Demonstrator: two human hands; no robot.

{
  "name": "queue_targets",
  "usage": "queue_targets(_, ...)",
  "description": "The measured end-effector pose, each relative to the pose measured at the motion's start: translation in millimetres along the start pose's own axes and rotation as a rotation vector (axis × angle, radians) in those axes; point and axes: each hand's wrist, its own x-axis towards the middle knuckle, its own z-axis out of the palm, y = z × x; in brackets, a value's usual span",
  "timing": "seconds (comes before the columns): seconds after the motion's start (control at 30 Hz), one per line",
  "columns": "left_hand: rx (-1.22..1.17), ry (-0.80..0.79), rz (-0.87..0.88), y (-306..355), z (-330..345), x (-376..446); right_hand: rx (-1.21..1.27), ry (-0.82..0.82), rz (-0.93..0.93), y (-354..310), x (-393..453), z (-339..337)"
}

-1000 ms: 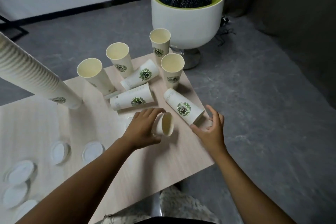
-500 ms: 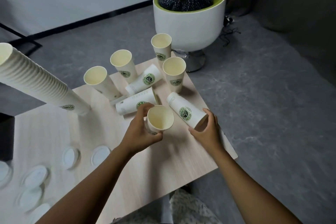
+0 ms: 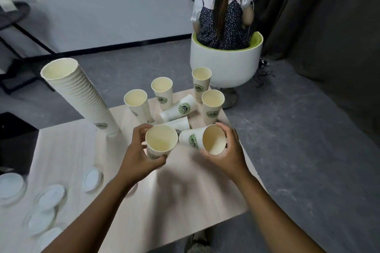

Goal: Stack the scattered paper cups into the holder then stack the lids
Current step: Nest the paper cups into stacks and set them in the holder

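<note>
- Left hand (image 3: 137, 151): forearm reaching in from the lower left, fingers and thumb curled round a cream paper cup with a green round logo (image 3: 161, 141). Cup held above the pale wood-grain tabletop (image 3: 191, 201), nearly upright, mouth tipped toward the wearer, long axis close to vertical.
- Right hand (image 3: 228, 153): forearm reaching in from the lower right, fingers wrapped round the rim end of a second cream paper cup with a green logo (image 3: 202, 139). This cup lies close to horizontal, mouth toward the wearer, base pointing away and left; its base end sits just beside the left-hand cup.
- Tall leaning stack of nested cream paper cups (image 3: 79, 96): on the tabletop at rear left, base down, mouth tilted up and left.
- Four loose upright cream cups at the far edge of the tabletop: (image 3: 137, 104), (image 3: 162, 92), (image 3: 201, 83), (image 3: 212, 107); all mouths up.
- Two cream cups lying on their sides between the upright ones and the hands: (image 3: 181, 109), long axis running lower left to upper right; (image 3: 176, 124), partly hidden behind the held cups.
- White round plastic lids (image 3: 51, 194): scattered flat at the near left of the tabletop, blurred.
- Seated person in a dark dotted dress (image 3: 224, 24): back turned, in a white tub chair with a green rim (image 3: 225, 65) beyond the tabletop.
</note>
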Motion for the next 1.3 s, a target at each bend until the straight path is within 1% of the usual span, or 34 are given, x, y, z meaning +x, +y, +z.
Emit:
queue_targets(0.17,0.005,0.126,0.022,1.1,-80.5,-23.6,0.005,-0.151,-0.154,-78.5,12.0,40.8)
queue_targets(0.4,0.021,0.351,0.046,-6.5,-216.0,-89.3,0.078,-0.336,-0.412,-203.8,-1.4,140.7)
queue_targets(0.6,0.081,0.562,0.013,-20.3,-334.0,-165.7,0.171,-0.480,-0.592,-304.5,-35.2,236.8)
queue_targets(0.83,0.178,0.772,-0.006,-27.3,-447.0,-256.6,0.266,-0.638,-0.723,-409.0,-85.3,328.9)
queue_targets(1.0,0.163,0.918,-0.008,-23.8,-507.5,-309.5,0.336,-0.717,-0.767,-474.7,-122.0,372.4)
queue_targets(1.07,0.155,0.949,-0.008,-22.8,-525.0,-325.6,0.358,-0.734,-0.785,-496.2,-135.5,385.1)
queue_targets(1.2,0.162,0.998,-0.012,-28.7,-547.6,-350.3,0.374,-0.763,-0.811,-526.6,-152.1,404.1)
queue_targets(1.3,0.138,1.020,-0.030,-39.1,-551.7,-359.8,0.393,-0.779,-0.814,-538.1,-154.7,412.8)
